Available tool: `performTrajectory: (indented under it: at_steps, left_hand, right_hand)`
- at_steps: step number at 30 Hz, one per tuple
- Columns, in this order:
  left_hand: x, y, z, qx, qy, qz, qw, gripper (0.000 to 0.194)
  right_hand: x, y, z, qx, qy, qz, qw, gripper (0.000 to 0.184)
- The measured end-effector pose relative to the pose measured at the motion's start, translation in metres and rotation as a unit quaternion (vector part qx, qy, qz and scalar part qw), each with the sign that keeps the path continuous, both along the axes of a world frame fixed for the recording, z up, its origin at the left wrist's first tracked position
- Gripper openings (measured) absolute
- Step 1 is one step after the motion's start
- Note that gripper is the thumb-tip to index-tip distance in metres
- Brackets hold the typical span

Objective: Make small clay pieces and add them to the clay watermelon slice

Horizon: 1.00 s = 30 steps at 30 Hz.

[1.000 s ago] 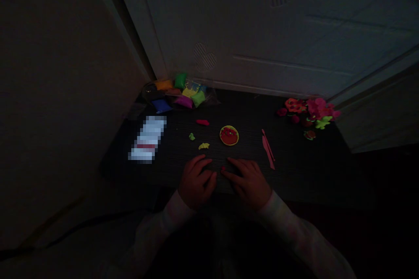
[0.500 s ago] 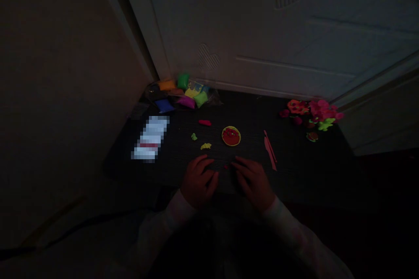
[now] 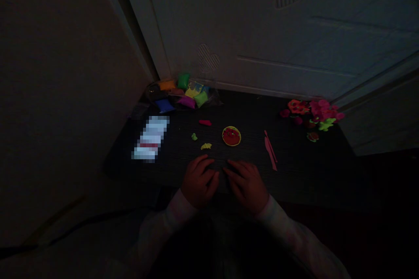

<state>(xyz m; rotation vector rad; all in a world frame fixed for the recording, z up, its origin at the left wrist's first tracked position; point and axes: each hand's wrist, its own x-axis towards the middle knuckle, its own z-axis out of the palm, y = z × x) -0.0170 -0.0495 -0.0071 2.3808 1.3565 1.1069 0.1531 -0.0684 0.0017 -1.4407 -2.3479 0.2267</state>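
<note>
My left hand rests near the table's front edge, fingers apart and holding nothing visible. Across a narrow gap, my right hand lies low over the tabletop with its fingers stretched out; whatever is under its fingertips is hidden. Just beyond them sits a round clay disc, red with a yellow rim and small red and green bits on top. A yellow clay lump lies beyond my left fingertips, with a small green clay lump and a red clay piece farther back.
Two pink modelling tools lie to the right. Clay flowers and a small round clay piece are at the back right. Packets of coloured clay lie at the back left, near a blurred bright phone-like rectangle. A white panel rises behind.
My right hand has shifted left, closer to my left hand. The tiny red bit that lay between the hands is now out of sight. My left hand has barely moved.
</note>
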Motion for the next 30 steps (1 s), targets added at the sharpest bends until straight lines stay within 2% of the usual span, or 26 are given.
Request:
performTrajectory:
  at_steps: [2,8,15,24,30]
  left_hand:
    - [0.000,0.000,-0.001,-0.001,0.001,-0.001,1.000,0.013]
    - [-0.001,0.000,-0.001,-0.001,-0.004,-0.004,1.000,0.013]
    - [0.000,0.000,-0.001,0.003,-0.005,0.000,1.000,0.012]
    - [-0.001,0.001,0.002,0.004,0.002,-0.004,1.000,0.012]
    - [-0.001,0.001,-0.001,0.008,0.002,-0.005,1.000,0.012]
  right_hand:
    - [0.000,0.001,0.000,0.003,0.004,0.003,1.000,0.030]
    - [-0.002,0.005,-0.001,0.009,-0.003,-0.058,0.998,0.027]
    - [-0.001,0.001,0.000,0.004,0.014,-0.008,1.000,0.027]
    - [0.001,0.010,-0.003,-0.003,0.057,-0.061,0.996,0.023]
    - [-0.008,0.016,0.003,-0.032,0.049,-0.096,0.994,0.026]
